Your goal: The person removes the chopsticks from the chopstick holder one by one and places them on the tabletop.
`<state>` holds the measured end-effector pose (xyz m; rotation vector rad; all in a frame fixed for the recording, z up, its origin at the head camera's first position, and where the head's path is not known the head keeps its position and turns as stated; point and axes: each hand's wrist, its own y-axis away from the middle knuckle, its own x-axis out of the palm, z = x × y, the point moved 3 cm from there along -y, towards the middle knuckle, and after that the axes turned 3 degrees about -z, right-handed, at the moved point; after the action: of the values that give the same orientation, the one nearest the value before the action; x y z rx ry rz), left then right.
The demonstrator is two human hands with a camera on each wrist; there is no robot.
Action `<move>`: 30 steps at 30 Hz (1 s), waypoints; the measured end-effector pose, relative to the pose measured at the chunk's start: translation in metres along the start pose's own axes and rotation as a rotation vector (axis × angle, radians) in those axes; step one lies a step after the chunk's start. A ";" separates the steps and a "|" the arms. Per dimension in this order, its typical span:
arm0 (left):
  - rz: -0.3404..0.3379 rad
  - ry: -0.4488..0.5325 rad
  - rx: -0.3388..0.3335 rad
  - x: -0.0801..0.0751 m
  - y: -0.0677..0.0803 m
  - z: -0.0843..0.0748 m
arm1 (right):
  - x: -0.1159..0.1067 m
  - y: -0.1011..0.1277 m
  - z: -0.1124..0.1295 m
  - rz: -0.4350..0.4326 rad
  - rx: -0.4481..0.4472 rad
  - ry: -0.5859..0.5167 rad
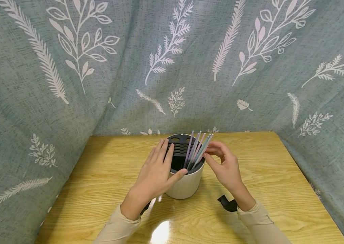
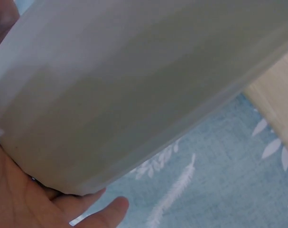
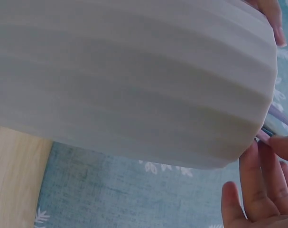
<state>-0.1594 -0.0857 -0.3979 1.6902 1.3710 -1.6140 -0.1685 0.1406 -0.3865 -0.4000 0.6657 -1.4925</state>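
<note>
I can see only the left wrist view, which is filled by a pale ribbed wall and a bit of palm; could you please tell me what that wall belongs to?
Observer: It is a white ribbed round holder with a black slotted insert, standing on the light wooden table.
Operator: Thank you. Is anything standing in it?
Observer: Yes, a bunch of thin pastel straws, purple, pink and blue-grey, leans towards its right side.
Operator: And where is the other hand, please?
Observer: The right hand is at the straws, its fingertips pinching them near their tops.
Operator: How does my hand sit on the holder?
Observer: The left hand rests against the left side, fingers over the rim.
</note>
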 end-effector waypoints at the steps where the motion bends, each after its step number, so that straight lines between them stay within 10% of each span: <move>1: -0.003 0.000 0.002 0.000 0.000 0.000 | 0.000 0.000 -0.001 -0.005 -0.002 -0.005; 19: -0.045 -0.013 0.015 0.001 0.001 -0.003 | -0.067 -0.063 0.051 -0.278 -0.149 -0.371; 24: -0.065 -0.018 0.010 0.002 0.001 -0.006 | -0.089 -0.061 0.019 -0.276 0.035 -0.286; 30: -0.049 -0.019 -0.015 0.002 0.001 -0.007 | -0.083 -0.038 -0.071 0.042 0.443 0.134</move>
<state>-0.1554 -0.0791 -0.3985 1.6410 1.4225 -1.6379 -0.2384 0.2314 -0.4038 0.0537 0.4256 -1.5841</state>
